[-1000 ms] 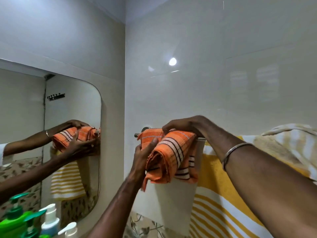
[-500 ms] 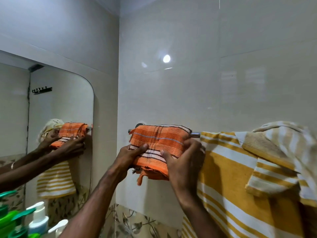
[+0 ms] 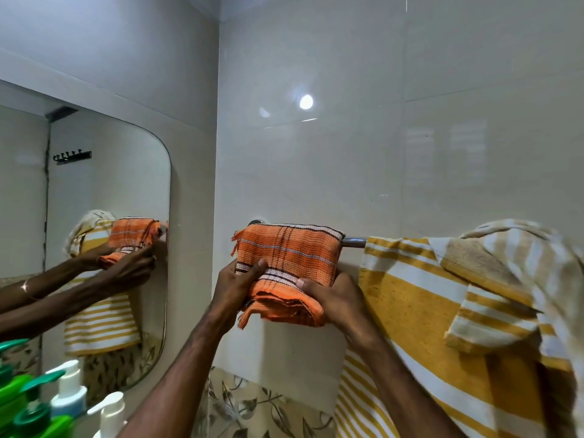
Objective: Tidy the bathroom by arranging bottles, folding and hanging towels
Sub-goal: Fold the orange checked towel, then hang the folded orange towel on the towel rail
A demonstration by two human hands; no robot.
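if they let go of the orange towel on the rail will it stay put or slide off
The orange towel looks soft and floppy: it drapes over the rail and bunches in both hands. Probably light. Its coarse weave should grip, though an uneven hang might creep on smooth metal.

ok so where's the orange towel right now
In the head view, the orange towel hangs on the towel rail near the corner, left of the yellow striped towel, held by both hands.

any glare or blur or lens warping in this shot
Head view: a bright round lamp reflection glares off the glossy wall tile; the striped towel at the right edge is soft and stretched by the wide-angle lens; the orange towel on the rail and both hands stay sharp.
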